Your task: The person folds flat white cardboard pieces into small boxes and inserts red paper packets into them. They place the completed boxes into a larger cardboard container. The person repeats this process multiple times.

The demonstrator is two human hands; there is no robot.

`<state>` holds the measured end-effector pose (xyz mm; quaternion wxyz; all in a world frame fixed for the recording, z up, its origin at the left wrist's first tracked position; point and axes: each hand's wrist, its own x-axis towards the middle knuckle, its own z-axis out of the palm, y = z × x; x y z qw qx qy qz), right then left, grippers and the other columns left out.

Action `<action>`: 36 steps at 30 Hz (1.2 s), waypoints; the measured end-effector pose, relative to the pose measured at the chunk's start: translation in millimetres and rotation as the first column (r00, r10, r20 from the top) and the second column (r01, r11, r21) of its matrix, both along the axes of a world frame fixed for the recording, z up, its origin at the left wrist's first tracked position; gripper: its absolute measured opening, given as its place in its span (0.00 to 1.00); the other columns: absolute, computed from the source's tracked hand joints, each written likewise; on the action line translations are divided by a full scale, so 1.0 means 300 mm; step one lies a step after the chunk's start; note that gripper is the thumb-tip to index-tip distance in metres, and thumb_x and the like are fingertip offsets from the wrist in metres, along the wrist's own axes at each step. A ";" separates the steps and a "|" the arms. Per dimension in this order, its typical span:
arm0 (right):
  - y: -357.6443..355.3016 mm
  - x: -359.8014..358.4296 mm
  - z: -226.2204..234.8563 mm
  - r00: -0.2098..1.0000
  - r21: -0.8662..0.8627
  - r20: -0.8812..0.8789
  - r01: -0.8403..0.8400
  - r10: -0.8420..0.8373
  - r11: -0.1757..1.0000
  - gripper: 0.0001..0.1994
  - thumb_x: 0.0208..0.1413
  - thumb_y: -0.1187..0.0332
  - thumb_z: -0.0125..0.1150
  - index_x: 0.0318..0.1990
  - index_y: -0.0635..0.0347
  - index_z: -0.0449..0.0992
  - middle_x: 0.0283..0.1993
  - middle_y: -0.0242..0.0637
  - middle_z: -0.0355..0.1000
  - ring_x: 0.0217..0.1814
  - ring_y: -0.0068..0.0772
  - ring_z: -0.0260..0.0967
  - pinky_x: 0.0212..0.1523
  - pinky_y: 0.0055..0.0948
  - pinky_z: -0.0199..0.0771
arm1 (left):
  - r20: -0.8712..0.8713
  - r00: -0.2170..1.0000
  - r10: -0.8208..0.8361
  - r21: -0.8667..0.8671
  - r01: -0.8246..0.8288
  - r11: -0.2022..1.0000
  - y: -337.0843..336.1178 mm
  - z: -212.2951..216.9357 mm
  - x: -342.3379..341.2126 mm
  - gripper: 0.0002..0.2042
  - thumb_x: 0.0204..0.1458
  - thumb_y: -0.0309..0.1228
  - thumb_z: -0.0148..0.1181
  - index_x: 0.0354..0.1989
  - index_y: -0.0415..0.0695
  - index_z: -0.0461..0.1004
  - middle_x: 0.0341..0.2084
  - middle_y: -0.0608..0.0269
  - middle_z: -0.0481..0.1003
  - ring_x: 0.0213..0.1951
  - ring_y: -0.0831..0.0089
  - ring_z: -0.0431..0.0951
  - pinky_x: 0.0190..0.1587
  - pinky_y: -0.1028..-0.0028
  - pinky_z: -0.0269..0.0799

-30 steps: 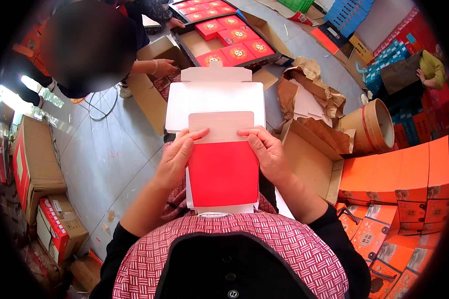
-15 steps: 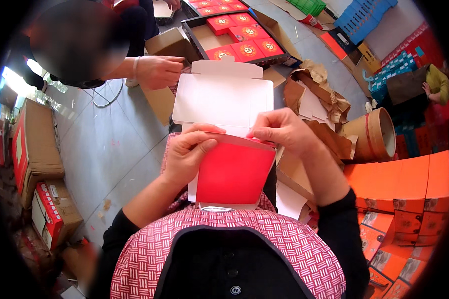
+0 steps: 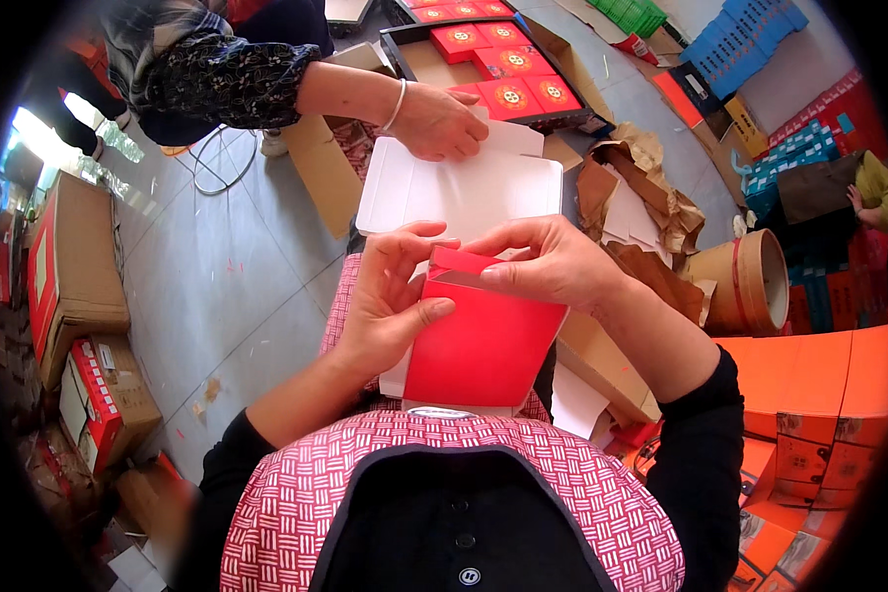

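On my lap stands a partly folded red cardboard box, its red side turned up and a raised flap at its far edge. Between thumb and fingers, my right hand pinches that flap. At the box's far left corner is my left hand, thumb against the red panel and fingers behind the edge. Just beyond lies an opened-out white cardboard piece; whether it joins the red box cannot be made out. A co-worker's hand, with a band at the wrist, rests over the white piece's far side.
A black-edged tray of red boxes lies ahead. Crumpled brown paper and a round drum are to the right, near stacked orange boxes. Brown cartons stand at left on the grey tiled floor.
The co-worker's hand has come rightward onto the white cardboard. My right hand has shifted left along the far edge, where the red flap now stands bent up. My left fingers have risen.
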<state>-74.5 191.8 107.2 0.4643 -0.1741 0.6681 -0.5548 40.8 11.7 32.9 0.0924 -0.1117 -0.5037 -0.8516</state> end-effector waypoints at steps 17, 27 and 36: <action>-0.015 -0.005 -0.028 0.847 0.158 -0.496 -0.126 0.189 0.979 0.06 0.50 0.76 0.62 0.36 0.67 0.80 0.37 0.38 0.78 0.40 0.23 0.73 0.42 0.25 0.72 | 0.065 0.998 0.022 -0.208 -0.008 0.978 0.030 -0.017 -0.006 0.11 0.53 0.20 0.56 0.45 0.38 0.69 0.53 0.56 0.64 0.55 0.69 0.66 0.58 0.72 0.60; 0.175 -0.012 -0.057 0.973 -0.132 -0.181 0.121 -0.144 0.984 0.14 0.56 0.69 0.60 0.47 0.66 0.77 0.44 0.40 0.77 0.47 0.28 0.73 0.51 0.26 0.71 | 0.079 0.988 0.136 -0.305 -0.106 0.947 0.005 -0.030 -0.001 0.09 0.51 0.17 0.55 0.41 0.39 0.70 0.47 0.58 0.68 0.51 0.70 0.68 0.55 0.73 0.62; 0.162 0.064 -0.123 0.908 -0.142 0.126 0.415 -0.399 0.899 0.14 0.52 0.72 0.64 0.45 0.68 0.78 0.40 0.43 0.77 0.39 0.27 0.75 0.44 0.22 0.75 | -0.207 0.975 0.083 -0.864 -0.222 0.452 0.046 0.066 -0.038 0.11 0.44 0.21 0.61 0.38 0.43 0.72 0.42 0.57 0.70 0.47 0.60 0.70 0.50 0.66 0.64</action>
